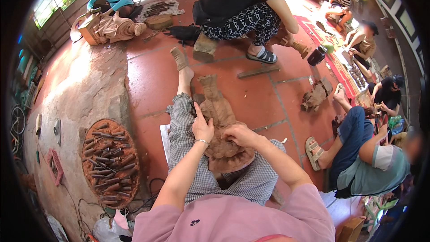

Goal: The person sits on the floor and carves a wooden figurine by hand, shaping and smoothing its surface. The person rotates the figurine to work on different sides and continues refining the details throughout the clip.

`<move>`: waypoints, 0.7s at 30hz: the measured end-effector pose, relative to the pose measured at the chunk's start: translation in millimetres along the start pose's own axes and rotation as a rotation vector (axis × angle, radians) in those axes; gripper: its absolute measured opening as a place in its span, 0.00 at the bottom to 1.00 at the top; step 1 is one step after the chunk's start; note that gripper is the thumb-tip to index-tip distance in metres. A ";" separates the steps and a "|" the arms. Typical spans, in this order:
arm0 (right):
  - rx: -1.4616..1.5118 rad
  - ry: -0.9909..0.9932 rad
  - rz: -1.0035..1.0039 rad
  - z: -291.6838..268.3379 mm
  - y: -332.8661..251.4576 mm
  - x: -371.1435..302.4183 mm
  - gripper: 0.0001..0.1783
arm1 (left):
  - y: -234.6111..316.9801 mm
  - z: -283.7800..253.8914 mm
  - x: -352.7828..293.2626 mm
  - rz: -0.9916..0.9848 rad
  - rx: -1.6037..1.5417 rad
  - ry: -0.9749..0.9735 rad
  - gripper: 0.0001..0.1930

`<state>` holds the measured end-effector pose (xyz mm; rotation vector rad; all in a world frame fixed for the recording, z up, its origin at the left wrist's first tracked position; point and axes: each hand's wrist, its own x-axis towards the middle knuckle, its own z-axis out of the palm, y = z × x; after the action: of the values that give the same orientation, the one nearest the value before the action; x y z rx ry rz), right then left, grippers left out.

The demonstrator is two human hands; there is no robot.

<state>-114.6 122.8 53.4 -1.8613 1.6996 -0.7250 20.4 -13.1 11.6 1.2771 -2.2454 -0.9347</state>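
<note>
Wood carving [219, 121] lies on the lap, both hands [202, 127] [239, 134] holding it; round tray [89, 181] of chisels [109, 161] at nine o'clock.

Two own hands: left hand [202, 127], right hand [239, 134], both on one brown wooden carving [218, 112] in lap. One round tray of chisels [110, 163], tools too many to count. Second carving [316, 95] on floor, third large one [114, 27] far left. Other people: probably six, far ones blurred. One dark jar [317, 55]. One pink crate [54, 166].
</note>
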 end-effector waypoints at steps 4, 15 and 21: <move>-0.120 -0.077 -0.021 11.1 -4.8 11.2 0.10 | -0.8 4.9 -1.4 0.030 0.031 0.007 0.50; 0.053 0.002 -0.052 12.3 -0.3 5.7 0.06 | -4.6 6.8 0.6 0.033 0.037 0.029 0.47; 0.039 0.006 -0.047 -1.3 14.2 -6.6 0.07 | -4.4 8.8 -0.4 0.053 0.015 0.045 0.46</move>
<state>-126.3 128.1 44.3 -1.8802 1.6390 -0.7777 17.8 -11.2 2.3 1.2269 -2.2447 -0.8632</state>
